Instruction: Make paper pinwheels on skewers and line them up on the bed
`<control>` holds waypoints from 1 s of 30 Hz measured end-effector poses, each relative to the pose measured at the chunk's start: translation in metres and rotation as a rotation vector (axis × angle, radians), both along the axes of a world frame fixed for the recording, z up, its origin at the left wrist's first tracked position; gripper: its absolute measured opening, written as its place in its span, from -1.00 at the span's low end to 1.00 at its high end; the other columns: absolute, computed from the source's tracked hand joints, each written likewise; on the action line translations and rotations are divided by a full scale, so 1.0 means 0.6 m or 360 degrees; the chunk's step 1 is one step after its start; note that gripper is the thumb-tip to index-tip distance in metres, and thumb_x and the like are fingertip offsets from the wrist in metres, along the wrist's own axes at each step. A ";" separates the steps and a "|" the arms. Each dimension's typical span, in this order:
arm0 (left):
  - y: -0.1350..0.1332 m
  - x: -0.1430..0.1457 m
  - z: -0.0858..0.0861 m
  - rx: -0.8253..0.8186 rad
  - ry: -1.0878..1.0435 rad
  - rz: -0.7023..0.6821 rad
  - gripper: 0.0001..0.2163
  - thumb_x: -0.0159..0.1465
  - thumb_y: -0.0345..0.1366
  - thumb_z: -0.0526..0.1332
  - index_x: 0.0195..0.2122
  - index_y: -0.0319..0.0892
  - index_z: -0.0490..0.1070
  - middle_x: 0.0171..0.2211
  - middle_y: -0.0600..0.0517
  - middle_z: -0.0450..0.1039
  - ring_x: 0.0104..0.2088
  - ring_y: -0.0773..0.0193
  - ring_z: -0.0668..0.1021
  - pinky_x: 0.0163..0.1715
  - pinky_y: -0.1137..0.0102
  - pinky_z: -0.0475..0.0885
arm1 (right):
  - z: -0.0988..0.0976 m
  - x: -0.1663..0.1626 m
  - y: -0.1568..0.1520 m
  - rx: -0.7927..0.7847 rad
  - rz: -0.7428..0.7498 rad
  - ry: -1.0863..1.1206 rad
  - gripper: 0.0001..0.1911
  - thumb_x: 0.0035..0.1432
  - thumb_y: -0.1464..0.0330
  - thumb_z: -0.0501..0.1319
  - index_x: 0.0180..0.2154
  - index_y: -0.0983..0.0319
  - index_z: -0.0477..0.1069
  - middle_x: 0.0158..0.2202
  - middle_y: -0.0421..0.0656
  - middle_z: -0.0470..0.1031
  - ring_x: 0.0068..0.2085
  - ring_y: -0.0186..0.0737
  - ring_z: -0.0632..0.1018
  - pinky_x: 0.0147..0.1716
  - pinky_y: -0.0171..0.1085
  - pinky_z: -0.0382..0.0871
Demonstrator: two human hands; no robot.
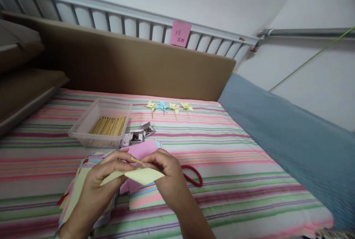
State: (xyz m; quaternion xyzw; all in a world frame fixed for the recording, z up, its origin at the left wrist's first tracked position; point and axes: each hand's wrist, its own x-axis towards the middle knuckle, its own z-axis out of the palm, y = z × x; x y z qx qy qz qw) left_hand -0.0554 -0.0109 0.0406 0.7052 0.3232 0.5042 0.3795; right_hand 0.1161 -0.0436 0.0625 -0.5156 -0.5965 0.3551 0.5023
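Note:
My left hand [104, 179] and my right hand [166, 174] meet over the striped bed sheet [235, 165], both pinching a folded pale yellow paper [144, 175]. A thin yellow stick [137, 161] runs between the fingertips of both hands, above the paper. Under my hands lies a spread of coloured paper squares [140, 150], pink on top. Red scissor handles [194, 176] poke out just right of my right hand.
A clear plastic tray [83, 128] of wooden sticks stands behind my hands, with small open boxes of pins [138, 135] beside it. Several finished paper pinwheels [169, 107] lie in a row near the brown headboard [124, 65]. A blue blanket [291, 139] covers the right side.

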 end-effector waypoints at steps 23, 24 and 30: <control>0.035 -0.044 -0.017 -0.0827 -0.1071 0.0412 -0.87 -0.09 -0.40 0.42 -0.50 -0.09 0.54 -0.46 0.09 0.55 -0.39 0.23 0.54 -0.31 0.37 0.50 | -0.103 0.036 0.054 -0.0590 -0.0278 0.1268 -0.68 -0.12 0.33 0.39 -0.42 0.23 0.25 -0.39 -0.15 0.57 -0.23 -0.10 0.61 -0.12 -0.07 0.45; 0.035 -0.045 -0.017 -0.0832 -0.1074 0.0404 -0.87 -0.09 -0.40 0.41 -0.50 -0.08 0.54 -0.46 0.10 0.56 -0.38 0.23 0.55 -0.30 0.37 0.49 | -0.103 0.035 0.053 -0.0610 -0.0266 0.1196 -0.69 -0.10 0.32 0.37 -0.42 0.22 0.24 -0.38 -0.15 0.56 -0.22 -0.12 0.61 -0.12 -0.09 0.45; 0.034 -0.054 -0.015 -0.0803 -0.1108 0.0378 -0.87 -0.07 -0.39 0.40 -0.47 -0.11 0.54 -0.43 0.11 0.57 -0.34 0.26 0.56 -0.25 0.41 0.47 | -0.106 0.048 0.054 -0.0722 -0.0361 0.0787 -0.71 -0.09 0.33 0.33 -0.33 0.24 0.29 -0.41 -0.16 0.52 -0.28 -0.11 0.61 -0.21 -0.09 0.47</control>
